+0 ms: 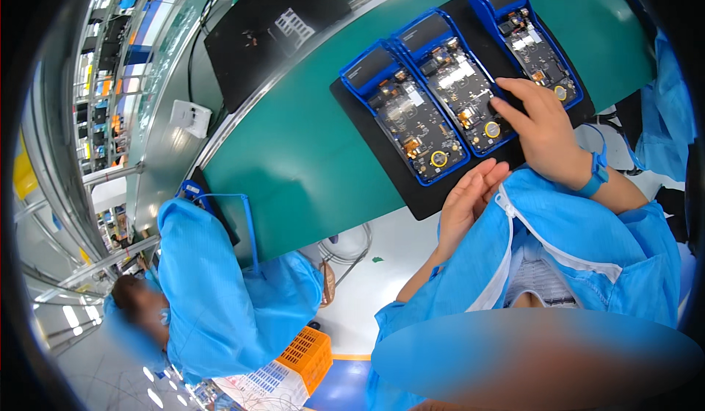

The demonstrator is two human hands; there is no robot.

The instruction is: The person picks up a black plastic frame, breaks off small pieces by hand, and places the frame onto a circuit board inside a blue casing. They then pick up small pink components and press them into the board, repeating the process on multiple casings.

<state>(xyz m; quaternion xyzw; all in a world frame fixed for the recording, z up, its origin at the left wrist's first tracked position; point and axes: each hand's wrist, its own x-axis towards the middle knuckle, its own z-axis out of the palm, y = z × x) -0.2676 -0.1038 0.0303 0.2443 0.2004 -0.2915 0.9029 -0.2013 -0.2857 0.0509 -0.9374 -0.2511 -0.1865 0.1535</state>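
Note:
Three blue-framed handheld devices lie in a row on a black mat (411,198), their dark circuit boards exposed and a yellow-ringed round part at each near end. My right hand (545,128), a blue strap round its wrist, reaches over the middle device (455,80). Its extended fingertips are at that board's right edge; nothing shows held in them. My left hand (468,199) is at the mat's near edge below the same device, fingers extended and loosely curved, with nothing visible in it. The left device (407,121) and the right device (536,47) are untouched.
The mat lies on a green bench (294,176). Beyond the bench's metal edge are a black panel (257,36) and a white box (191,119). At left, another person in a blue smock (220,293) sits near an orange crate (308,356). Cables (352,249) lie on the floor.

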